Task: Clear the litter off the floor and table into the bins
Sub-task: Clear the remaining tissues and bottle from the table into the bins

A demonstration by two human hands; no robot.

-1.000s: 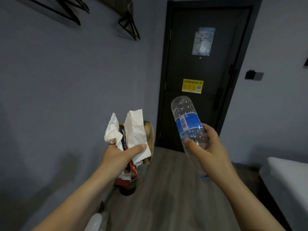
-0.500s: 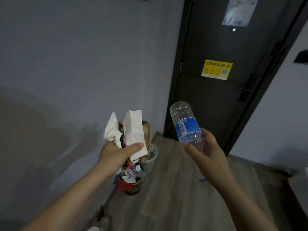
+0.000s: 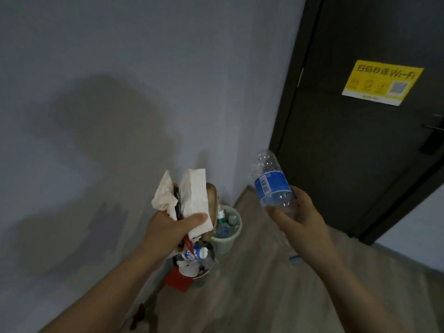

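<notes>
My left hand (image 3: 171,228) grips a bundle of litter (image 3: 192,195): crumpled white tissues, a dark wrapper, a tan piece behind and a red strip hanging below. My right hand (image 3: 299,218) holds an empty clear plastic bottle (image 3: 271,182) with a blue label, base pointing up. Two bins stand on the floor by the wall. A pale green basket bin (image 3: 229,240) holds plastic bottles. Nearer to me, a dark bin (image 3: 200,278) is full of mixed litter, with a small bottle and tissues on top. The bundle hangs just above the dark bin.
A grey wall (image 3: 108,116) runs along the left. A dark door (image 3: 360,131) with a yellow Wi-Fi sticker (image 3: 382,82) stands at the right. The floor (image 3: 264,296) is grey wood. A red scrap (image 3: 179,281) leans at the dark bin's base; a dark red scrap (image 3: 138,317) lies by the wall.
The view has dropped and moved closer to the wall corner. Both bins now show fully below my hands. My hands keep the same hold on the bundle and the bottle.
</notes>
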